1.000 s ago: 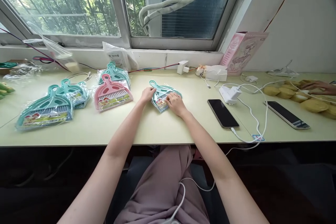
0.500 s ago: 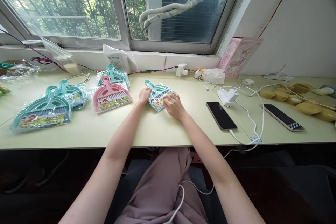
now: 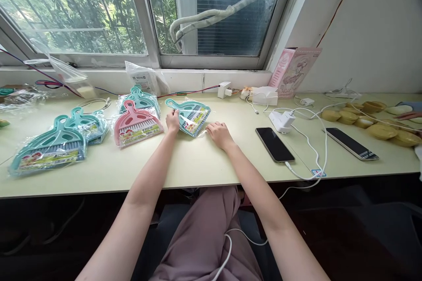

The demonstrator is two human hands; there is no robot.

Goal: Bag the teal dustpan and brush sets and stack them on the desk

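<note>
A teal dustpan and brush set point(image 3: 193, 109) in clear plastic lies turned on the table in front of me, its printed label facing up. My left hand point(image 3: 172, 121) is closed around its left side, just below the handle. By its lower right corner, my right hand point(image 3: 219, 135) pinches a loose edge of the clear plastic wrapper point(image 3: 201, 133). To the left, a pink dustpan set point(image 3: 138, 127) partly covers a teal dustpan set point(image 3: 140, 96). Two more wrapped teal sets overlap farther left, the front one point(image 3: 52, 147) being larger in view.
Right of my hands lie a charging phone point(image 3: 274, 145), a white power adapter point(image 3: 281, 121) with cables, and a second phone point(image 3: 351, 143). Yellowish objects point(image 3: 379, 127) and another person's hand point(image 3: 410, 116) are at the far right. A pink box point(image 3: 293, 72) stands by the window.
The teal set has shifted left and turned, its label now angled up to the right. My right hand has come off the label to the lower right. Another person's hand has appeared at the right edge.
</note>
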